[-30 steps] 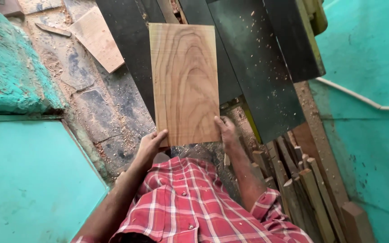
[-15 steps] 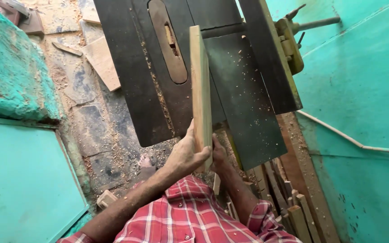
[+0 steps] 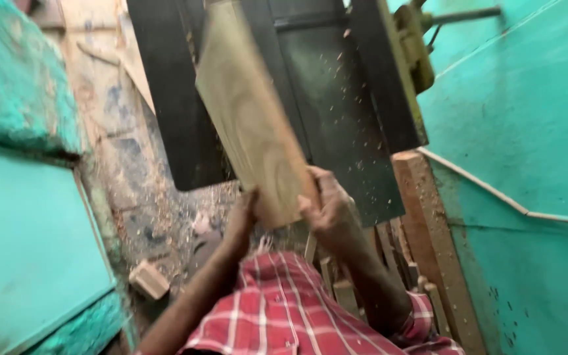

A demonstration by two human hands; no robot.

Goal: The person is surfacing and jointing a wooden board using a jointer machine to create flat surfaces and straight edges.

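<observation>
Teal wall panel stood at far left, a small wood offcut on the dusty floor beside it. Left forearm rose from the plaid sleeve, left hand at the near left corner of the wooden board, fingers curled against its edge, blurred. Board was tilted, held above the dark machine table, grain face showing. Right hand clamped the board's near right corner, fingers wrapped together, thumb on the face. Wood strips leaned by the right teal wall.
</observation>
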